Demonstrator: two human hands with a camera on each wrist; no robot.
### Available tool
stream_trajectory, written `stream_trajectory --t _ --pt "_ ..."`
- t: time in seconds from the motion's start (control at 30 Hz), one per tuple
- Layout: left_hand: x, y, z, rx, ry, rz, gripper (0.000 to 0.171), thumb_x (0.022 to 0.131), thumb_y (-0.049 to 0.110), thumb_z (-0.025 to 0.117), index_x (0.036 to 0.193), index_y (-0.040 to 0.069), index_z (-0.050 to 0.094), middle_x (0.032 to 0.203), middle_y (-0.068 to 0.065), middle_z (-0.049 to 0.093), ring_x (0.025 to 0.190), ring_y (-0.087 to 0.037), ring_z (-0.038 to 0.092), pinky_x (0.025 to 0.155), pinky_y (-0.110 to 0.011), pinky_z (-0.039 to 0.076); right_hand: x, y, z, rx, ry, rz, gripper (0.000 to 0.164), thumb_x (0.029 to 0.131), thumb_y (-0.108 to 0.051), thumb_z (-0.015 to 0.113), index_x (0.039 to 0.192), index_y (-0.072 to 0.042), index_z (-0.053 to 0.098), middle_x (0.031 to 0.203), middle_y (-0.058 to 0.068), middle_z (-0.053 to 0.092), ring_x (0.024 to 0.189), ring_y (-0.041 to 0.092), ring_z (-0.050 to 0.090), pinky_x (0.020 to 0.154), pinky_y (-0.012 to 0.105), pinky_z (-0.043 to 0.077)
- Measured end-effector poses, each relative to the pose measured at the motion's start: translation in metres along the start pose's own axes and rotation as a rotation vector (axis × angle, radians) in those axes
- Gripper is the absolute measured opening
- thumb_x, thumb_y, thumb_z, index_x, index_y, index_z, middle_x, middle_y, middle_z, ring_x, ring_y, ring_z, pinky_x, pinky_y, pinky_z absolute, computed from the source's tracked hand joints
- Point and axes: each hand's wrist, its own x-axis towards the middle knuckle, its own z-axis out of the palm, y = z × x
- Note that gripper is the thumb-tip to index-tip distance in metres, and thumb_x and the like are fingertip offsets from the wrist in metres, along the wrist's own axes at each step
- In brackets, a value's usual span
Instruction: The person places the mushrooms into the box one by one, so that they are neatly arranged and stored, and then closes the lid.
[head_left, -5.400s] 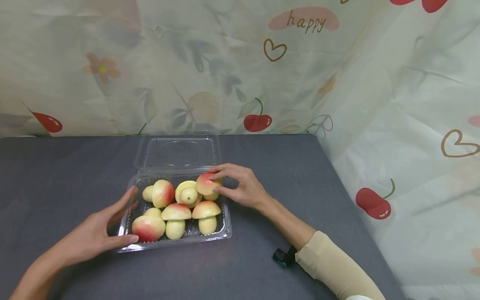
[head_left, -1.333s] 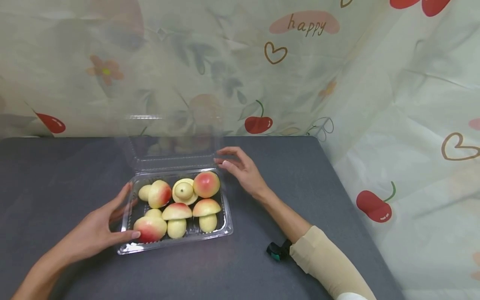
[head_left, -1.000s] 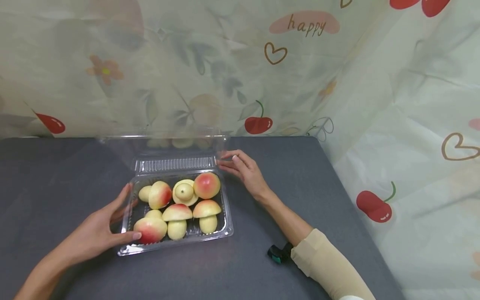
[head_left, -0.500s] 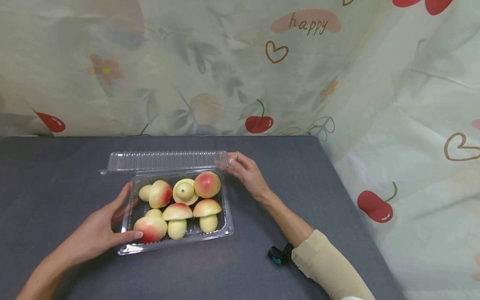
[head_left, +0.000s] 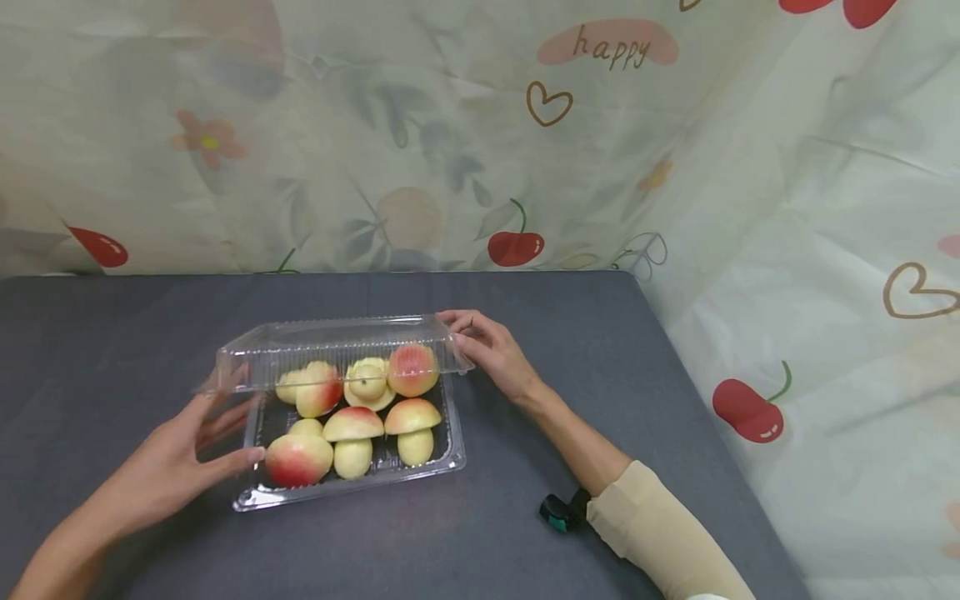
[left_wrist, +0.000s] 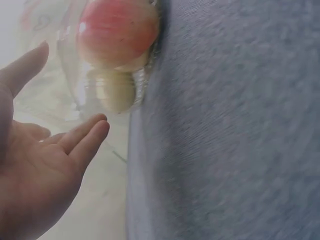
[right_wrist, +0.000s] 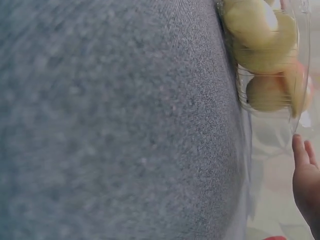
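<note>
A clear plastic clamshell box [head_left: 352, 481] sits on the dark grey table and holds several mushroom-shaped pieces [head_left: 352, 423], pale yellow with red blush on their caps. Its hinged lid [head_left: 330, 333] leans forward, half lowered over the back row. At the lid's right end, my right hand [head_left: 491, 350] pinches the edge between thumb and fingers; in the right wrist view its fingertips [right_wrist: 298, 141] meet the rim. My left hand [head_left: 176, 450] is spread at the box's left side, upper fingers behind the lid's left corner, thumb near the tray wall. The left wrist view shows those fingers [left_wrist: 85, 137] straight, holding nothing.
The grey table [head_left: 525, 300] runs back to a curtain [head_left: 337, 167] printed with cherries, hearts and flowers, which also hangs along the right side. A black device [head_left: 558, 512] is at my right wrist by the beige sleeve [head_left: 660, 533].
The lid, which lay back, has been swung up and forward over the back row by my right hand. My left hand has loosened and drawn slightly left from the tray.
</note>
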Motion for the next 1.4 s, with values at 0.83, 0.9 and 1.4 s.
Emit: stream_trajectory --t 0.83,0.9,1.4 --pt "-0.006 -0.017 -0.013 -0.167 -0.087 -0.043 0.055 0.108 0.024 0.041 0.160 0.024 0.021 0.157 -0.018 0.033 0.131 -0.001 0.045 0.089 -0.018 0.046 -0.024 -0.003 -0.004 0.008 -0.095 0.100 0.023 0.096 -0.006 0.062 0.117 0.004 0.060 0.143 0.019 0.049 0.124 0.033 0.057 0.097 0.033 0.049" --pt "-0.006 -0.017 -0.013 -0.155 -0.107 -0.094 0.059 0.107 0.028 0.046 0.160 0.024 0.020 0.159 -0.018 0.028 0.129 0.002 0.045 0.089 -0.018 0.046 -0.028 -0.004 -0.004 0.012 -0.105 0.115 0.025 0.096 -0.005 0.061 0.120 0.003 0.060 0.144 0.016 0.049 0.125 0.033 0.056 0.098 0.035 0.048" --pt "-0.017 -0.005 -0.002 -0.238 -0.137 -0.109 0.072 0.100 0.026 0.061 0.159 0.011 0.022 0.159 -0.023 0.027 0.113 0.016 0.048 0.082 -0.019 0.052 -0.053 -0.016 -0.001 -0.049 -0.174 0.227 0.053 0.093 -0.009 0.070 0.142 -0.013 0.051 0.146 0.007 0.047 0.124 0.027 0.058 0.100 0.039 0.047"
